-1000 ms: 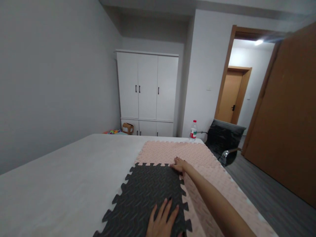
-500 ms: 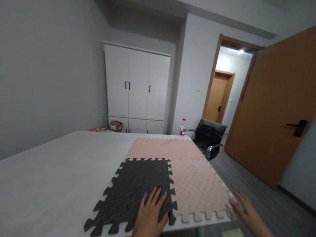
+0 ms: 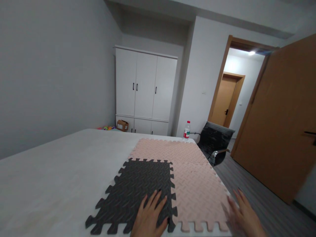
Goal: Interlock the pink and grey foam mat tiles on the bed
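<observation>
My left hand (image 3: 151, 215) lies spread on the near right part of a black foam puzzle mat tile (image 3: 138, 184), fingers apart. To the right of that tile, its toothed edge meets a pink foam puzzle mat tile (image 3: 195, 194). Another pink foam tile (image 3: 165, 148) lies beyond, along the far side of both. My right hand (image 3: 243, 212) is at the near right edge of the pink tiles, slightly blurred, with its fingers apart and nothing held. Whether its thumb touches the mat I cannot tell.
The tiles lie on a white table (image 3: 61, 177). A plastic bottle with a red cap (image 3: 187, 131) stands at the table's far right corner, near a black chair (image 3: 216, 141). Behind are a white cabinet (image 3: 145, 85), a cardboard box (image 3: 122, 125) and an open wooden door (image 3: 281, 131).
The view has turned a little to the left. My right hand's fingers have spread further apart beside the pink tile. My left hand stays on the black tile.
</observation>
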Demonstrator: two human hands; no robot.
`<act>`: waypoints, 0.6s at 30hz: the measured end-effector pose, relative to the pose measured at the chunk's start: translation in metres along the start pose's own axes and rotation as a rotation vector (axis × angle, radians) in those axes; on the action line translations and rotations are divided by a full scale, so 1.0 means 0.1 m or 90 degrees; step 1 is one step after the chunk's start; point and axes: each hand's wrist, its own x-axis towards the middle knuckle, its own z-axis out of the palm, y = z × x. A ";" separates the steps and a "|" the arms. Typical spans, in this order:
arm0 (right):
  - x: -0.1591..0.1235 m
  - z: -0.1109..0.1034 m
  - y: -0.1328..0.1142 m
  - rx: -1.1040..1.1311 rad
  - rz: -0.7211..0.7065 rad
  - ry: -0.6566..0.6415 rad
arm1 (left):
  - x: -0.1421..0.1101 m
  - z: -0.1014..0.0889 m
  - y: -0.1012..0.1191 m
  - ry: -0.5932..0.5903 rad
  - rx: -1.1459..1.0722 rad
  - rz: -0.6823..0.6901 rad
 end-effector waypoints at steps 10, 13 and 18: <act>1.41 0.70 -1.02 -0.129 -0.111 -0.267 | 0.03 0.08 -0.11 0.045 0.042 0.038; 1.48 0.78 -1.05 -0.140 -0.093 -0.275 | 0.03 0.10 -0.12 0.032 0.035 0.038; 1.53 0.66 -1.11 -0.120 -0.078 -0.317 | 0.02 0.05 -0.05 -0.004 -0.007 -0.008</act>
